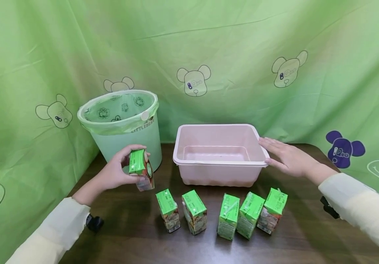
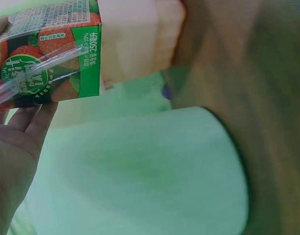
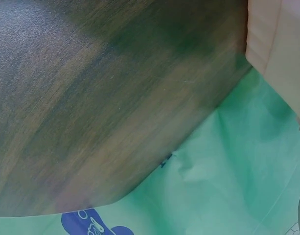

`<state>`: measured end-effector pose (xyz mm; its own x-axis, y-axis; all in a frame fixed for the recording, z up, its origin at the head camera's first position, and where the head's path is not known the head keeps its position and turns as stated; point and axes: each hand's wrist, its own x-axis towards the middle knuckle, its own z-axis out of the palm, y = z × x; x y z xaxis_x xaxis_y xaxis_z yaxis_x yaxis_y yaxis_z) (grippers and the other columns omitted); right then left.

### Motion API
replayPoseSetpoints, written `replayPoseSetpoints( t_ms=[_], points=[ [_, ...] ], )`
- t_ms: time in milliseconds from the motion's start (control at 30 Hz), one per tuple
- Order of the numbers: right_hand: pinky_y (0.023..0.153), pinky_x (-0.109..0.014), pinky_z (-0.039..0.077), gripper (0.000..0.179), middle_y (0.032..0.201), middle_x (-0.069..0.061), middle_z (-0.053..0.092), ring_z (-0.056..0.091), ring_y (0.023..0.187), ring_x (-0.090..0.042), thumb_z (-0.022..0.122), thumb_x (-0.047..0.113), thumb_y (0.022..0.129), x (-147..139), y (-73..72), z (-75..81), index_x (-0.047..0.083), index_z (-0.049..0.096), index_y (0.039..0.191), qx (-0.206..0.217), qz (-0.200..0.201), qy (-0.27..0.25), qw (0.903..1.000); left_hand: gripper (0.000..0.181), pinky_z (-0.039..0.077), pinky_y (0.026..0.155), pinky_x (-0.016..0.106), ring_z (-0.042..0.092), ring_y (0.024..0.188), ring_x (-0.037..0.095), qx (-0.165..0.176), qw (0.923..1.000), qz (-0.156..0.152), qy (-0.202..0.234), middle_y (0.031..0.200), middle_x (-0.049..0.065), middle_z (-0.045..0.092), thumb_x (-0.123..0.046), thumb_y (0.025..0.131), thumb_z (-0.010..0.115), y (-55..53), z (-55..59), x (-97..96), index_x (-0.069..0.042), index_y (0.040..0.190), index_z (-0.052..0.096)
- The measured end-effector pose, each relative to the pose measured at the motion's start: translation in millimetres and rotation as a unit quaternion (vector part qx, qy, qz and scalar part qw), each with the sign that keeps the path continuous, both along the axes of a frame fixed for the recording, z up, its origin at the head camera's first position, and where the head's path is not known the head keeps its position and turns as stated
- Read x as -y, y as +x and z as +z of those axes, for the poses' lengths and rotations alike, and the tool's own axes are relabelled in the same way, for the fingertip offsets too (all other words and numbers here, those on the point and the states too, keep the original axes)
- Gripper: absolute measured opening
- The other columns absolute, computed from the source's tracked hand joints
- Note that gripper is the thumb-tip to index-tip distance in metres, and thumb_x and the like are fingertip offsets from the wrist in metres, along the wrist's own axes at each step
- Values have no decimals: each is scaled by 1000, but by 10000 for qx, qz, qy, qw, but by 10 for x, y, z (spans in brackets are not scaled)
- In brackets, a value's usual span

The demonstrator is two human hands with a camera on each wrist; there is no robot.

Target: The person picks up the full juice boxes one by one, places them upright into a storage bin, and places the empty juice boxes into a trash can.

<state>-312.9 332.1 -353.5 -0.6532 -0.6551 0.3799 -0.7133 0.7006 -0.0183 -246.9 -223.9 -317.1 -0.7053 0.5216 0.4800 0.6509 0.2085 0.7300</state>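
My left hand grips a lychee juice box upright in front of the green bin. In the left wrist view this juice box shows red fruit pictures, a 250 ml marking and a clear-wrapped straw on its side. At the right end of the pink plastic tub, my right hand rests against the rim with fingers extended. The right wrist view shows the tub's side and only a sliver of that hand at the edge.
Several more green-topped juice boxes stand on the dark wooden table: a left pair, including one box, and a right group with another box. A bag lines the bin. A green printed curtain hangs behind everything.
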Motion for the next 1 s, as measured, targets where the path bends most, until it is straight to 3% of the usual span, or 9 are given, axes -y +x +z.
replayPoseSetpoints(
  t_ms=[233, 333, 433, 500, 567, 667, 800, 1000],
  points=[
    [114, -40, 25, 62, 151, -18, 37, 31, 140, -33, 61, 27, 96, -30, 19, 20, 2, 38, 148, 80, -91, 87, 9999, 78, 54, 82, 32, 63, 96, 22, -111, 9997, 11, 199, 122, 22, 59, 13, 67, 80, -98, 254, -246, 1, 136, 45],
    [114, -38, 25, 62, 151, -18, 36, 31, 139, -34, 62, 27, 96, -47, 27, 32, 3, 38, 148, 103, -121, 74, 9998, 78, 54, 83, 33, 62, 99, 22, -220, 9991, -116, 332, 123, 23, 59, 14, 67, 80, -166, 326, -397, 1, 136, 45],
    [116, -29, 18, 62, 152, -17, 36, 31, 139, -34, 62, 27, 96, -47, 37, 46, 2, 38, 148, 140, -125, 42, 9998, 78, 54, 84, 35, 62, 102, 24, -385, 9981, -247, 417, 124, 18, 60, 14, 67, 80, -235, 402, -558, 0, 136, 46],
    [115, -37, 23, 62, 152, -18, 36, 31, 139, -35, 62, 27, 96, -40, 38, 46, 2, 38, 148, 148, -128, 52, 9998, 78, 54, 85, 37, 61, 102, 26, -462, 9975, -327, 433, 123, 16, 60, 14, 67, 80, -279, 452, -662, -1, 135, 47],
    [115, -40, 24, 63, 152, -17, 35, 31, 139, -35, 62, 28, 96, -33, 38, 42, 3, 38, 148, 194, -151, 53, 9997, 77, 54, 84, 37, 61, 100, 26, -445, 9979, -297, 375, 123, 12, 60, 12, 67, 82, -318, 497, -760, -3, 135, 47],
    [106, -55, 34, 63, 152, -17, 35, 32, 139, -35, 62, 29, 96, -28, 38, 32, 4, 38, 148, 227, -166, 73, 9996, 77, 54, 83, 38, 60, 96, 27, -281, 9987, -288, 302, 123, 12, 57, 9, 68, 82, -377, 551, -909, -5, 135, 47],
    [105, -56, 34, 63, 153, -17, 34, 31, 139, -35, 61, 29, 96, -26, 50, 37, 4, 37, 149, 252, -196, 90, 9994, 75, 55, 81, 40, 60, 94, 26, -126, 9987, -434, 248, 122, 12, 56, 11, 70, 79, -466, 608, -1119, -3, 135, 46],
    [105, -58, 33, 63, 153, -16, 34, 31, 139, -36, 61, 30, 96, -7, 44, 46, 4, 37, 149, 289, -200, 94, 9993, 70, 54, 85, 40, 63, 97, 26, -175, 9963, -781, 316, 122, 16, 60, 16, 72, 73, -606, 658, -1425, 0, 134, 45]
  ],
)
